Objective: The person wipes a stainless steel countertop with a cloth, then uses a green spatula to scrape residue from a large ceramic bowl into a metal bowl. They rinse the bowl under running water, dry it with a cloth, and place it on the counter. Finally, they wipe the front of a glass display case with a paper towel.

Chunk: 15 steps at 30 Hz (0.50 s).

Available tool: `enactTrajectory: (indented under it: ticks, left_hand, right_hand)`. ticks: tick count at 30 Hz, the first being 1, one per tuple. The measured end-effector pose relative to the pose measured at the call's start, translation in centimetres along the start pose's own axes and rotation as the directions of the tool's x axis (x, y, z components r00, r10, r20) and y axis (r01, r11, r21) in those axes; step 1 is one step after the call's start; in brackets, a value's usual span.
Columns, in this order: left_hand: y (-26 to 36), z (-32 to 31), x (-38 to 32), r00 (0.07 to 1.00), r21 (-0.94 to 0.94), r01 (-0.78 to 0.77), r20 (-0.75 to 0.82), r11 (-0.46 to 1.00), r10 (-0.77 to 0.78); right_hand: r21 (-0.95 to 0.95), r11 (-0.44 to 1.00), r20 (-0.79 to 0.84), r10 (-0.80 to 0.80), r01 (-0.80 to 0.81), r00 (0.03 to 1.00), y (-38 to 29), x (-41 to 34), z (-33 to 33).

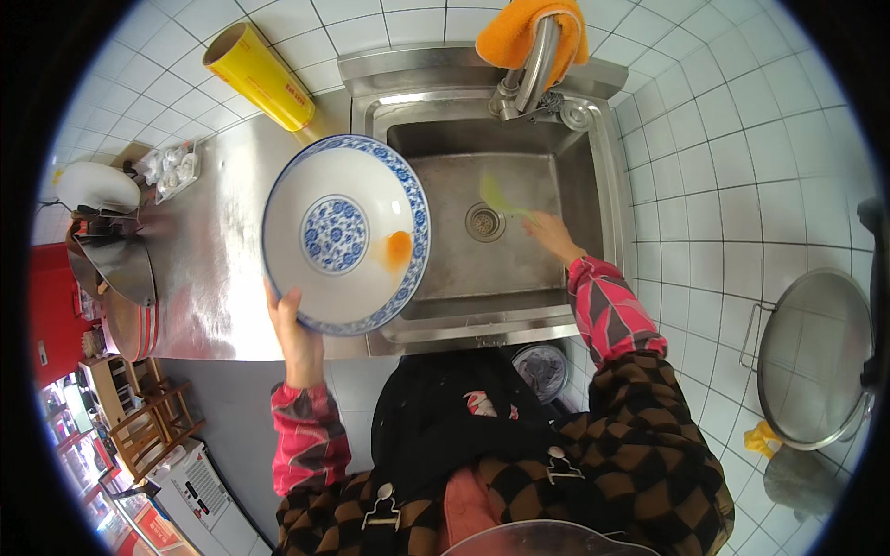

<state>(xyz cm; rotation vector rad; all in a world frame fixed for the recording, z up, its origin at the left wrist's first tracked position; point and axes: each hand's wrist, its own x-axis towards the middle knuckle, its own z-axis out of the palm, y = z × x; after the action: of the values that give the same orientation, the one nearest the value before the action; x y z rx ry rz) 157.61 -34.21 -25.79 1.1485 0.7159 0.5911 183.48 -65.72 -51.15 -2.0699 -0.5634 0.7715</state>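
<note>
My left hand (295,333) grips the near left rim of a large white bowl (327,299) with a blue floral border and a blue floral centre. The bowl is tilted, its inside facing the camera, between the steel counter and the sink. An orange smear (398,251) lies on its inner right side. Over the stainless steel sink (445,267), my right hand (553,235) holds a translucent yellow-green utensil (495,194), blurred, so its exact kind cannot be told. The round drain (484,222) lies below and beside it.
A faucet (539,66) draped with an orange cloth (500,38) stands behind the sink, near a steel scourer (551,102). On the steel counter (215,257) are a yellow roll (261,76), a cleaver-like blade (122,260) and a round board (128,326). A strainer (813,358) hangs at right.
</note>
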Motion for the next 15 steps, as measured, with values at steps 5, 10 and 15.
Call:
enactTrajectory:
  ticks: [5,10,15]
  left_hand:
    - [-0.6,-2.3,-1.4,0.959,-0.083,0.057,-0.272,0.995,-0.077]
    - [-0.5,-2.7,-3.4,0.96,-0.041,0.039,-0.275,0.998,-0.049]
    - [-0.6,-2.3,-4.4,0.942,-0.064,0.033,-0.331,0.997,-0.052]
  right_hand:
    - [-0.158,0.986,0.099,0.075,-0.058,0.992,5.1,5.5,5.0]
    - [0.217,0.937,0.221,0.225,-0.272,0.949,9.0,7.7,9.6]
    - [0.16,0.949,0.273,0.223,-0.273,0.936,12.2,9.4,11.7]
